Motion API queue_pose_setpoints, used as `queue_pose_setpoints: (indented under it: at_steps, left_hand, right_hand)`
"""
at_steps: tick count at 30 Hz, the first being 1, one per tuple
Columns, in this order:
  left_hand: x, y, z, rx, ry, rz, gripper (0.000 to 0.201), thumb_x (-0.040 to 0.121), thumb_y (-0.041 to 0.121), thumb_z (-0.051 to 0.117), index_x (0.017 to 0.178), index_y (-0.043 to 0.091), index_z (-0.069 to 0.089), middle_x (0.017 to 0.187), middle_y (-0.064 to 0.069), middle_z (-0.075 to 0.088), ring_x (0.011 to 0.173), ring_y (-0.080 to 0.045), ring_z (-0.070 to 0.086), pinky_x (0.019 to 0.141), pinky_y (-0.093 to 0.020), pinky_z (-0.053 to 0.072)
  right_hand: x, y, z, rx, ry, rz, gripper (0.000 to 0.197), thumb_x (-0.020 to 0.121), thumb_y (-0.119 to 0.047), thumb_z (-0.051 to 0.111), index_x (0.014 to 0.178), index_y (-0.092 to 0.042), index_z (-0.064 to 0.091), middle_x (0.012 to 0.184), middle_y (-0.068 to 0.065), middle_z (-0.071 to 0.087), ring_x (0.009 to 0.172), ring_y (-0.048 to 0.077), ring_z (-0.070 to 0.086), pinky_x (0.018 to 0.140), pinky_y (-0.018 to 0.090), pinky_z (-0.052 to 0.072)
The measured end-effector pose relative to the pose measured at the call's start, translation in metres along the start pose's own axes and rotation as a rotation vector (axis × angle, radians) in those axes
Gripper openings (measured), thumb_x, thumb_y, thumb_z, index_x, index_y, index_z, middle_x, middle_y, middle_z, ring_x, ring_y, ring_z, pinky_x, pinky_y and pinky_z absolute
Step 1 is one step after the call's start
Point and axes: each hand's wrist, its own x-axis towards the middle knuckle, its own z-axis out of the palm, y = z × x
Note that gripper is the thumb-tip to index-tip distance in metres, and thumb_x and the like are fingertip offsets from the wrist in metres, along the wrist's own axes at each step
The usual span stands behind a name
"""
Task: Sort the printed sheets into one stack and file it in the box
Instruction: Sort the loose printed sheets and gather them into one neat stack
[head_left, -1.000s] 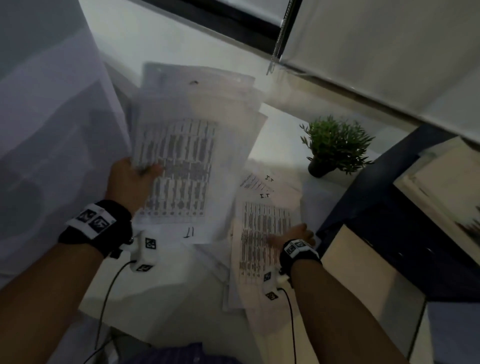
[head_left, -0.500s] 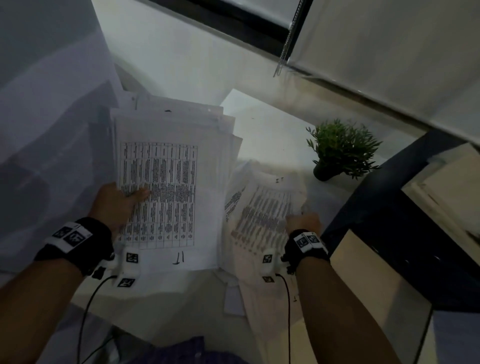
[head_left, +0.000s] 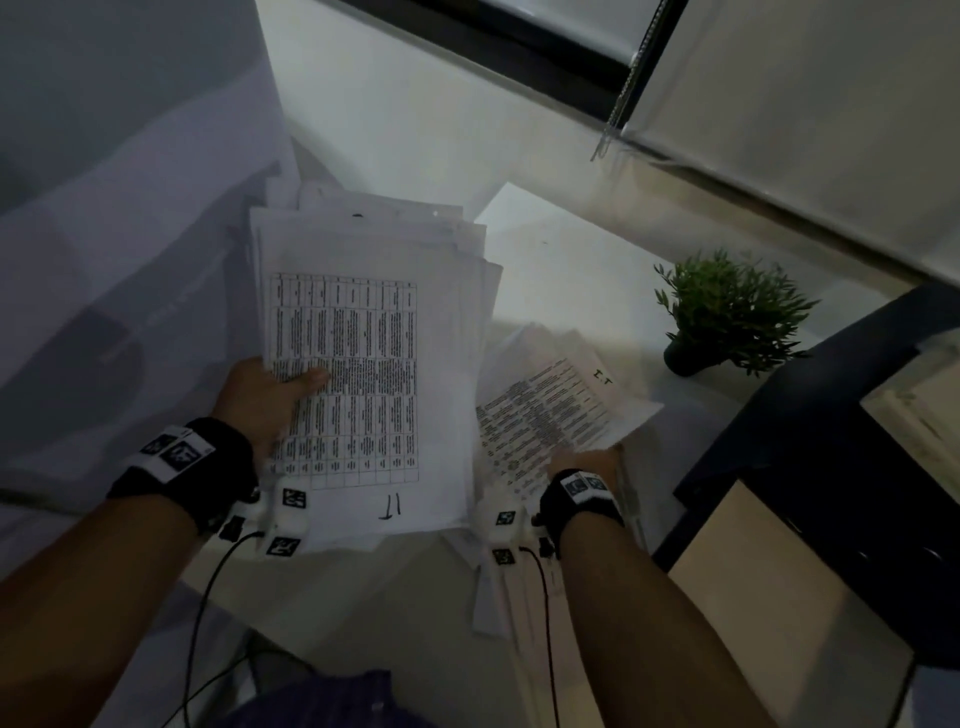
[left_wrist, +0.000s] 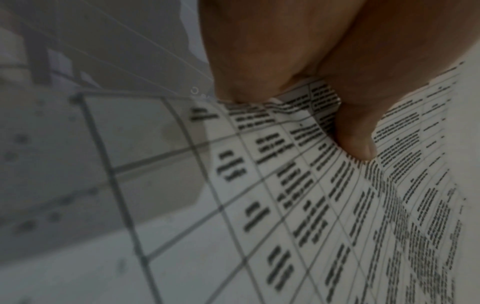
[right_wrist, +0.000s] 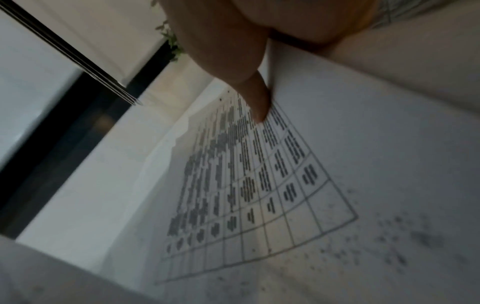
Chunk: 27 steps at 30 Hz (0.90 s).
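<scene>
My left hand (head_left: 270, 400) grips a thick stack of printed sheets (head_left: 374, 364) by its left edge, thumb on the top sheet's table; the stack is held above the white table. The left wrist view shows the thumb (left_wrist: 355, 144) pressing the printed table (left_wrist: 285, 195). My right hand (head_left: 584, 465) pinches a single printed sheet (head_left: 556, 415), lifted and tilted over the loose pile of sheets (head_left: 524, 587) on the table. In the right wrist view a finger (right_wrist: 257, 98) lies on that sheet (right_wrist: 259, 185). No box is identifiable.
A small potted plant (head_left: 727, 312) stands on the white table (head_left: 561, 249) at the right. A dark cabinet (head_left: 810, 441) with a light panel and papers on top sits further right. A wall and window blind run behind; a blind cord (head_left: 623, 93) hangs down.
The left hand's stack has come down and toward me. The right hand went from resting on the table pile to lifting one sheet off it, tilted to the right.
</scene>
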Motion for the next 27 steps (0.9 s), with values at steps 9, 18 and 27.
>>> queue_pose_setpoints:
  at_steps: [9,18,27]
  left_hand:
    - [-0.001,-0.026,0.03,0.12,-0.144,-0.276,0.037,0.08,0.023,0.078,0.107,0.0,0.067,0.106,-0.018,0.072,0.092,-0.033,0.069,0.08,-0.04,0.059]
    - [-0.005,-0.059,0.055,0.471,-0.146,-0.357,0.062,0.081,0.031,0.078,0.125,-0.006,0.057,0.123,-0.02,0.063,0.107,-0.034,0.063,0.093,-0.035,0.051]
    - [-0.008,-0.056,0.057,0.365,-0.07,-0.332,0.054,0.097,0.045,0.048,0.132,0.005,0.054,0.126,-0.013,0.058,0.112,-0.029,0.056,0.091,-0.027,0.04]
  right_hand:
    - [-0.025,-0.038,-0.086,0.044,0.246,-0.446,0.054,0.087,-0.039,0.067,0.12,0.003,0.06,0.113,0.016,0.066,0.105,0.035,0.065,0.089,0.049,0.054]
    - [-0.056,-0.067,-0.143,0.469,-0.023,-0.535,0.03,0.083,-0.011,0.078,0.111,-0.009,0.067,0.103,0.007,0.072,0.089,0.026,0.072,0.08,0.044,0.059]
    - [-0.015,0.008,0.005,-0.003,-0.212,-0.171,0.051,0.084,0.001,0.07,0.133,-0.004,0.056,0.126,0.016,0.066,0.111,0.035,0.064,0.098,0.047,0.052]
